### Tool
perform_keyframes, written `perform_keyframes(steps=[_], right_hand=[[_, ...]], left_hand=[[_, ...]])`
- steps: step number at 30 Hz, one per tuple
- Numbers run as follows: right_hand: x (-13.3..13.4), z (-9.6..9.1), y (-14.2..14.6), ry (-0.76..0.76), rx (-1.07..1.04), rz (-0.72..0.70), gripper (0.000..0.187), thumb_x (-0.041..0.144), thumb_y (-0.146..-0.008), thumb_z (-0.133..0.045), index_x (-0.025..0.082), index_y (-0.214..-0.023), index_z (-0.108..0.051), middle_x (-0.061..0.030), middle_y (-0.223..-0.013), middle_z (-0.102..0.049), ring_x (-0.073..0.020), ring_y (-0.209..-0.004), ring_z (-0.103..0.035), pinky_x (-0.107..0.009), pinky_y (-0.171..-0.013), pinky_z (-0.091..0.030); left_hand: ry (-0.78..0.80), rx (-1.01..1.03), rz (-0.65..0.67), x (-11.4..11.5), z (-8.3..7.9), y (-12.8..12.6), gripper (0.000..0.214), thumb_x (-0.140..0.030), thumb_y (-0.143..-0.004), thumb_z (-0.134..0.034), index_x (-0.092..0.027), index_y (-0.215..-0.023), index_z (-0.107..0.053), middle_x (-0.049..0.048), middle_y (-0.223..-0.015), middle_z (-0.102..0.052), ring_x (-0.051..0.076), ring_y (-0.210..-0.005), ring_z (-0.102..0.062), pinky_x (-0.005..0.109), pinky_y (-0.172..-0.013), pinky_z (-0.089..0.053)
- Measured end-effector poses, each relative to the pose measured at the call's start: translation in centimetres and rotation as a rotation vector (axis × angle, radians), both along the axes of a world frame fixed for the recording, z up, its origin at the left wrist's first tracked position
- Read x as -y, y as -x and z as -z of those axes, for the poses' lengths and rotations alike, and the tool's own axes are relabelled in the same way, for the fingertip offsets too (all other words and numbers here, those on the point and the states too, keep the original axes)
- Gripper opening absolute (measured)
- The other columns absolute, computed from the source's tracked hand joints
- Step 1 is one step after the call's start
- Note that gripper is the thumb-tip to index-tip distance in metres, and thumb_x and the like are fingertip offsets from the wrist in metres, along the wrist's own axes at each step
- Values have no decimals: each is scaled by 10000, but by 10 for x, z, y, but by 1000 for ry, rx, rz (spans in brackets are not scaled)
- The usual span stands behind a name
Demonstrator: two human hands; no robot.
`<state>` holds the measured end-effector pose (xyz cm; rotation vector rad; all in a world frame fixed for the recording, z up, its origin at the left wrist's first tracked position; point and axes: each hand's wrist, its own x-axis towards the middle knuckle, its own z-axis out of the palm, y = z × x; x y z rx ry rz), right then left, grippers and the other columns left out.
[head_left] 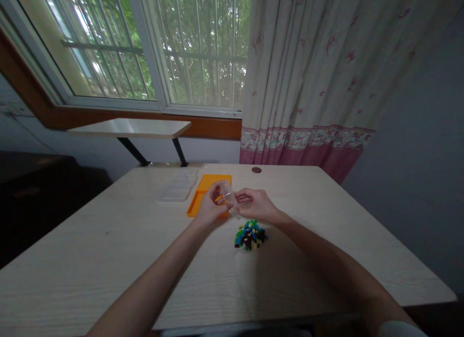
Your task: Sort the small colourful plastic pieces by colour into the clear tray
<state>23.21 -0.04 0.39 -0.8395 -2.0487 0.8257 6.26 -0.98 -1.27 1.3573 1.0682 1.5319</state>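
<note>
A small clear plastic box (228, 192) is held up over the table between my two hands, tilted. My left hand (211, 204) wraps its fingers and thumb round the box's left side. At its right edge, my right hand (256, 204) is closed, thumb and fingertips pinching the box's rim. Below them lies a heap of small toy bricks (250, 234) in green, blue, dark brown and pale yellow. Just behind my left hand sits an orange tray (215, 178) with compartments, partly hidden by that hand.
A clear plastic lid or tray (177, 187) lies flat left of the orange tray. The pale wooden table (145, 259) carries a raised shelf (134, 128) on black supports at the back left. A round brown cap (256, 170) is near the back edge, before the curtain (304, 85).
</note>
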Motion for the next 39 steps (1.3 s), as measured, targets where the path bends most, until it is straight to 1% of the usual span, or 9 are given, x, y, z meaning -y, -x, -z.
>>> perform_keyframes(steps=[8,12,16,23,28,31,35,37,39], right_hand=[[7,4,4,-83,127,17,348,206,-745,-563,196,-1092,-550,-50,-1040,-648,-163,-904,-630,-295,-826,-490],[13,-1,5,-130,317,101,315,201,-796,-510,196,-1110,-530,-51,-925,-663,-166,-809,-634,-264,-740,-476],[15,-8,4,-175,439,140,313,206,-815,-487,182,-1127,-505,-60,-871,-655,-167,-740,-618,-249,-687,-446],[15,-12,4,-140,430,84,312,208,-818,-475,152,-1124,-495,-79,-850,-645,-192,-763,-608,-274,-689,-436],[0,-13,-10,-113,372,147,446,105,-779,-460,136,-1222,-433,-87,-875,-661,-183,-795,-612,-294,-748,-437],[-17,-12,-22,2,208,77,463,97,-760,-456,146,-1221,-446,-73,-878,-666,-152,-764,-618,-271,-711,-456],[-39,-1,-27,389,-137,45,407,109,-778,-383,135,-1174,-477,-67,-842,-663,-101,-613,-609,-220,-575,-471],[-44,7,-26,575,-279,-2,373,130,-787,-402,136,-1146,-504,-56,-803,-659,-88,-567,-592,-213,-559,-471],[-45,17,-24,716,-363,-107,363,147,-778,-463,152,-1135,-528,-42,-789,-653,-81,-564,-578,-208,-572,-469]], left_hand=[[37,6,22,2,-6,1,597,-251,-451,-753,-201,-992,-506,50,-1001,-538,211,-945,-530,314,-760,-465],[44,-5,-50,4,-4,-4,562,-234,-446,-759,-199,-933,-480,34,-936,-527,194,-894,-533,298,-721,-468],[-26,-81,-133,5,2,-7,529,-251,-479,-766,-200,-907,-459,15,-877,-507,162,-820,-523,265,-666,-458],[-20,-97,-141,7,-1,-6,518,-246,-471,-765,-199,-902,-482,8,-848,-511,146,-753,-515,241,-623,-447],[4,-32,-63,4,-2,-1,545,-233,-469,-738,-197,-967,-520,23,-892,-541,166,-804,-541,253,-650,-452],[39,116,77,-1,2,5,603,-272,-473,-741,-186,-1029,-525,37,-891,-584,180,-812,-567,294,-713,-460],[131,373,262,0,-1,12,576,-348,-544,-700,-183,-1066,-522,57,-909,-628,192,-823,-602,355,-789,-464],[173,409,341,5,-7,12,551,-352,-560,-684,-183,-1063,-532,73,-947,-635,209,-881,-604,362,-816,-463],[207,420,406,10,-13,11,554,-346,-551,-681,-177,-1060,-540,84,-958,-640,226,-917,-600,369,-829,-462]])
